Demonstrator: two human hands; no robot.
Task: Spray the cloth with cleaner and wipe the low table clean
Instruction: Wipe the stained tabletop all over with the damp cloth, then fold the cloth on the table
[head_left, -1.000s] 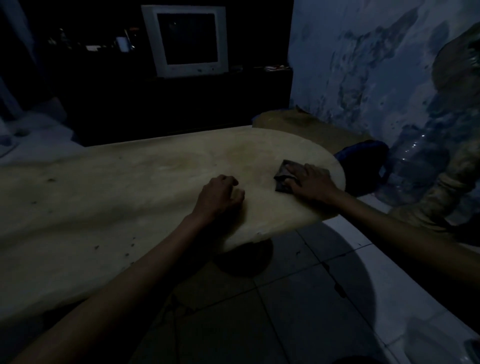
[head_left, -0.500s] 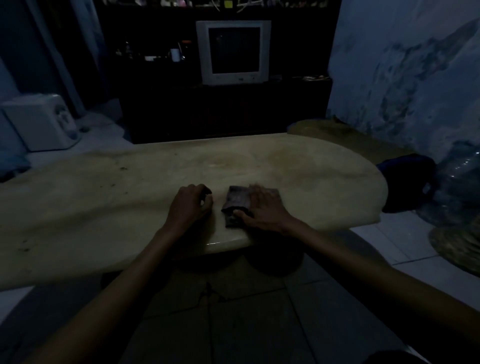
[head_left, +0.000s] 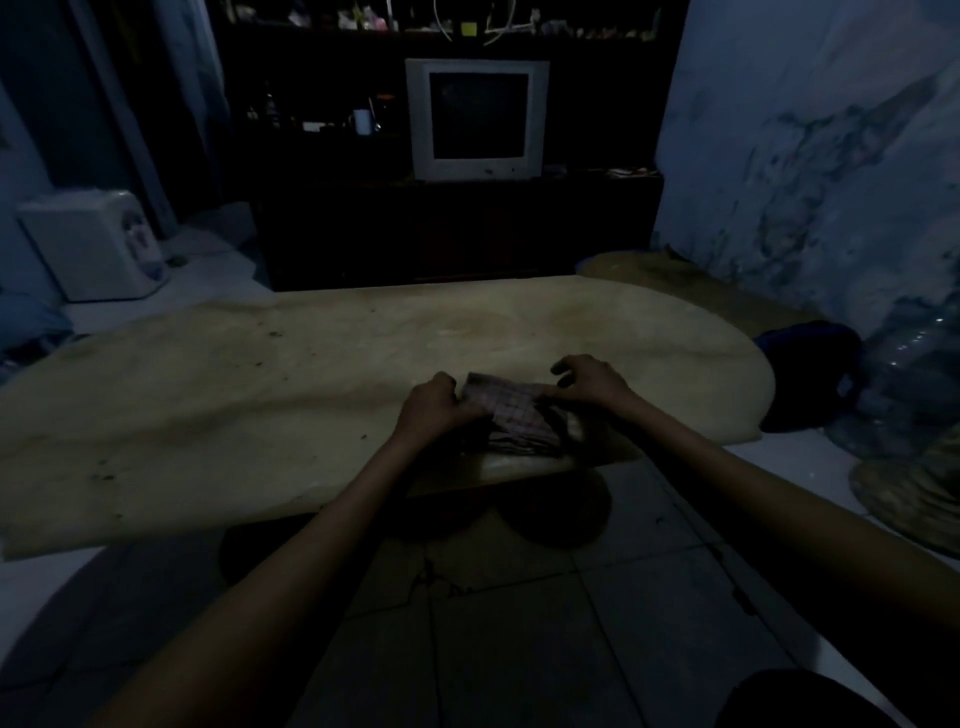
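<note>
A folded checked cloth (head_left: 511, 418) lies near the front edge of the pale low table (head_left: 260, 374). My left hand (head_left: 434, 405) grips the cloth's left edge with curled fingers. On the cloth's right end, my right hand (head_left: 589, 382) pinches the upper corner with the other fingers raised. Small dark specks dot the tabletop's left half. No spray bottle is visible in the dim room.
A dark cabinet with an old TV (head_left: 477, 118) stands behind the table. On the floor at the left sits a white appliance (head_left: 93, 244). To the right are a dark blue bag (head_left: 810, 371) and a clear water bottle (head_left: 909, 384). Tiled floor lies below.
My right hand slid the cloth from the table's right end leftward to the front middle. The left hand, resting as a fist before, now grips the cloth's left edge.
</note>
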